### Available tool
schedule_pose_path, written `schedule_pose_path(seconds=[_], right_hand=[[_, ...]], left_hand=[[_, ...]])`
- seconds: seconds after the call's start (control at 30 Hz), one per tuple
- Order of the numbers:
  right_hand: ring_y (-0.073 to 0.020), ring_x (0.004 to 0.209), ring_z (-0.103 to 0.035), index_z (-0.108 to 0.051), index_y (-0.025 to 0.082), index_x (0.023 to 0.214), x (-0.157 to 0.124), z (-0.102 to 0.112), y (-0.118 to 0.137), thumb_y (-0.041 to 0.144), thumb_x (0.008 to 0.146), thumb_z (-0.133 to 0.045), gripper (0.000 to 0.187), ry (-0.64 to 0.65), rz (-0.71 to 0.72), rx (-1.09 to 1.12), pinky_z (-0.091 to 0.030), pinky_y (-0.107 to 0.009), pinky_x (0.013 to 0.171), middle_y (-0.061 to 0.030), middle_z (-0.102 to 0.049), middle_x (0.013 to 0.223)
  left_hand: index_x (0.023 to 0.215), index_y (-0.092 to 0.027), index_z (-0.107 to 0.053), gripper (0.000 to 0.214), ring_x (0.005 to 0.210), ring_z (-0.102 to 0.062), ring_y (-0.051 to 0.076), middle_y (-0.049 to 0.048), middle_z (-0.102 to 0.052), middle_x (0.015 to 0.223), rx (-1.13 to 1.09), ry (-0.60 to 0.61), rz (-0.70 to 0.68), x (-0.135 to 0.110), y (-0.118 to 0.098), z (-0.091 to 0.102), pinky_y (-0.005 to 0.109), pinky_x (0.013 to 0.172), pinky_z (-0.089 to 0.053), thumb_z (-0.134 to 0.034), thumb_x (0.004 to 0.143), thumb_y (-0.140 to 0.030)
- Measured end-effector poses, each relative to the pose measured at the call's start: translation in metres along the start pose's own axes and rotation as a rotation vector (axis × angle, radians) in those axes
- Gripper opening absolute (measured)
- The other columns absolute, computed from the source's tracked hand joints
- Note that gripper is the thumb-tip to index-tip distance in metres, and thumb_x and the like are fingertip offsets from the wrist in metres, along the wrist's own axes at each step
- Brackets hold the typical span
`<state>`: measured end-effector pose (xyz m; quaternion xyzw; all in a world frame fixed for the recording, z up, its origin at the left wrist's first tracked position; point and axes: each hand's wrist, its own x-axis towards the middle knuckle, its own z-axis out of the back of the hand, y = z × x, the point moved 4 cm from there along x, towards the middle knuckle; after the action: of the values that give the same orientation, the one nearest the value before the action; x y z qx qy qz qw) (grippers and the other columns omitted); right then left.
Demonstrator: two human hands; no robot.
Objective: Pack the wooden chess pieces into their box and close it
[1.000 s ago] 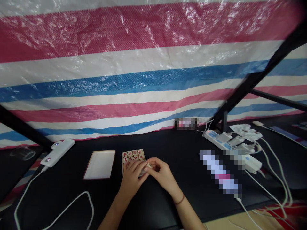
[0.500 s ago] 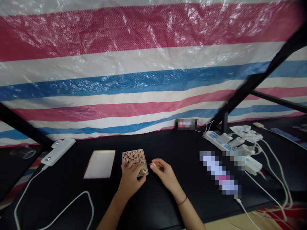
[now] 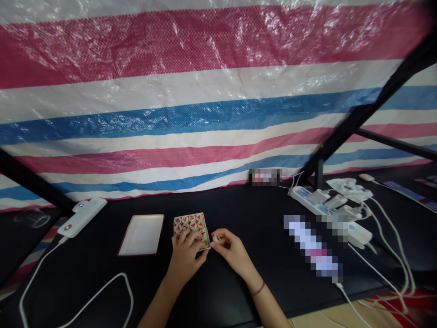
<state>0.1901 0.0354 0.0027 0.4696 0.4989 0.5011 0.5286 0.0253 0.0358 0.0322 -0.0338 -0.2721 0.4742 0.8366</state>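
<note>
A small square box holds rows of round xiangqi pieces, most with red characters and some with dark ones near the right side. My left hand lies over the box's front part, fingers spread on the pieces and thumb at the near right corner; it hides several of them. Just right of the box, my right hand pinches one xiangqi piece between thumb and fingers. Left of the box lies a shallow box lid, its white inside facing up.
A white power bank-like device with a cable lies at the left. On the right are a power strip with chargers and cables, and a blurred-out phone-like thing. A striped tarp hangs behind the black table.
My right hand has turned slightly and shifted a little left, showing the face of its piece. My left fingers have shifted slightly, uncovering dark-marked pieces at the box's right side.
</note>
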Motion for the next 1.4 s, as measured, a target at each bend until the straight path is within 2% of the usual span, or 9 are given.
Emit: schedule_pose_path(seconds=[0.17, 0.33, 0.47, 0.57, 0.73, 1.0, 1.23, 1.33, 1.4], right_hand=[[-0.0121, 0.075, -0.064, -0.066, 0.019, 0.095, -0.003, -0.006, 0.005, 0.032, 0.075, -0.065, 0.023, 0.008, 0.080, -0.053, -0.052, -0.023, 0.062, -0.0076, -0.056, 0.114], [-0.0132, 0.076, -0.061, -0.065, 0.021, 0.097, -0.007, -0.014, 0.026, 0.021, 0.081, -0.059, 0.017, 0.023, 0.245, -0.282, -0.051, -0.024, 0.065, -0.0054, -0.063, 0.102], [-0.0174, 0.087, -0.063, -0.066, 0.021, 0.090, -0.008, -0.020, 0.032, 0.017, 0.083, -0.059, 0.010, 0.029, 0.356, -0.418, -0.052, -0.030, 0.080, -0.0052, -0.067, 0.098], [-0.0195, 0.095, -0.062, -0.068, 0.022, 0.089, -0.009, -0.022, 0.028, 0.019, 0.085, -0.061, 0.009, 0.033, 0.399, -0.489, -0.050, -0.034, 0.087, -0.0056, -0.068, 0.099], [-0.0203, 0.098, -0.062, -0.070, 0.023, 0.092, -0.010, -0.021, 0.020, 0.022, 0.087, -0.062, 0.010, 0.020, 0.409, -0.490, -0.051, -0.035, 0.089, -0.0067, -0.066, 0.104], [-0.0192, 0.096, -0.063, -0.074, 0.024, 0.098, -0.008, -0.022, 0.017, 0.025, 0.093, -0.053, 0.022, 0.004, 0.409, -0.436, -0.052, -0.033, 0.087, -0.0079, -0.066, 0.104], [-0.0197, 0.095, -0.065, -0.072, 0.021, 0.088, -0.006, -0.023, 0.014, 0.028, 0.091, -0.055, 0.018, -0.061, 0.391, -0.356, -0.053, -0.034, 0.086, -0.0081, -0.069, 0.100], [-0.0179, 0.088, -0.064, -0.070, 0.020, 0.094, -0.009, -0.023, 0.016, 0.031, 0.092, -0.054, 0.020, -0.078, 0.372, -0.318, -0.054, -0.030, 0.079, -0.0095, -0.066, 0.103], [-0.0157, 0.079, -0.063, -0.070, 0.019, 0.096, -0.010, -0.021, 0.017, 0.033, 0.092, -0.053, 0.022, -0.113, 0.362, -0.309, -0.054, -0.028, 0.074, -0.0100, -0.065, 0.103]], left_hand=[[0.094, -0.029, -0.070, 0.014, 0.106, -0.055, 0.023, 0.0002, -0.070, 0.106, 0.014, -0.047, -0.003, -0.005, 0.005, 0.010, 0.040, 0.092, -0.034, -0.065, 0.082, -0.025], [0.098, -0.029, -0.069, 0.017, 0.109, -0.056, 0.023, 0.0012, -0.069, 0.110, 0.061, -0.093, -0.018, -0.021, 0.018, 0.017, 0.038, 0.092, -0.038, -0.059, 0.085, -0.023], [0.102, -0.028, -0.068, 0.020, 0.112, -0.056, 0.023, 0.0037, -0.067, 0.115, 0.083, -0.160, -0.022, -0.035, 0.029, 0.016, 0.039, 0.093, -0.043, -0.055, 0.087, -0.023], [0.103, -0.027, -0.067, 0.020, 0.113, -0.056, 0.023, 0.0054, -0.065, 0.117, 0.069, -0.162, -0.024, -0.042, 0.034, 0.013, 0.040, 0.095, -0.046, -0.054, 0.089, -0.021], [0.101, -0.025, -0.066, 0.019, 0.109, -0.058, 0.022, 0.0061, -0.063, 0.115, 0.018, -0.160, -0.042, -0.042, 0.039, 0.010, 0.041, 0.094, -0.051, -0.052, 0.091, -0.019], [0.102, -0.024, -0.065, 0.018, 0.107, -0.059, 0.021, 0.0065, -0.063, 0.113, -0.028, -0.159, -0.038, -0.039, 0.040, 0.008, 0.041, 0.092, -0.054, -0.051, 0.092, -0.019], [0.103, -0.026, -0.067, 0.020, 0.108, -0.058, 0.021, 0.0055, -0.064, 0.114, -0.002, -0.144, -0.019, -0.036, 0.039, 0.011, 0.039, 0.096, -0.050, -0.051, 0.091, -0.022], [0.114, -0.026, -0.063, 0.026, 0.108, -0.058, 0.024, 0.0075, -0.064, 0.116, 0.064, -0.227, 0.069, -0.040, 0.048, 0.021, 0.043, 0.097, -0.046, -0.055, 0.091, -0.033], [0.122, -0.022, -0.059, 0.035, 0.107, -0.058, 0.027, 0.0112, -0.065, 0.115, 0.141, -0.321, 0.221, -0.048, 0.062, 0.030, 0.046, 0.097, -0.043, -0.050, 0.092, -0.038]])
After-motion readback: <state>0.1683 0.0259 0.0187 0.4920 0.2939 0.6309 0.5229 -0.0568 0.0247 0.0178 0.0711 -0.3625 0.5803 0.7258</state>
